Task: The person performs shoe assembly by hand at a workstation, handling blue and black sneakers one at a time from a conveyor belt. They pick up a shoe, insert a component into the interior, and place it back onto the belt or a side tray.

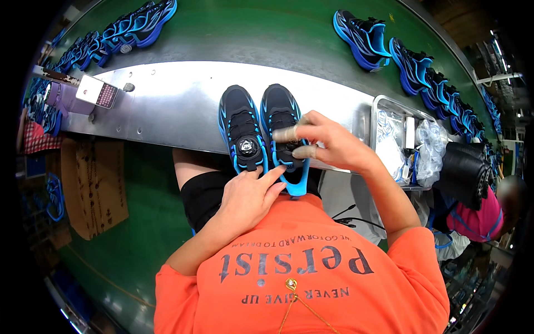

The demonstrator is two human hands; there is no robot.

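Two black running shoes with bright blue trim stand side by side at the metal bench's near edge, toes pointing away from me. The left shoe [236, 111] shows a round lacing dial [247, 147] on its tongue. Over the tongue of the right shoe [278, 100] is my right hand [328, 139], with pale finger covers; its thumb and fingers curve round the dial area, which they largely hide. My left hand [247, 197] lies at the heel openings. Its thumb and forefinger pinch the right shoe's tongue tab, while other fingertips touch the left shoe's tongue.
A clear plastic tray [374, 128] with bags and small items stands right of the shoes. Rows of similar shoes [361, 42] line the green belt [267, 28] beyond the metal bench [172, 111]. At left are a purple holder [72, 97] and a cardboard box [94, 189].
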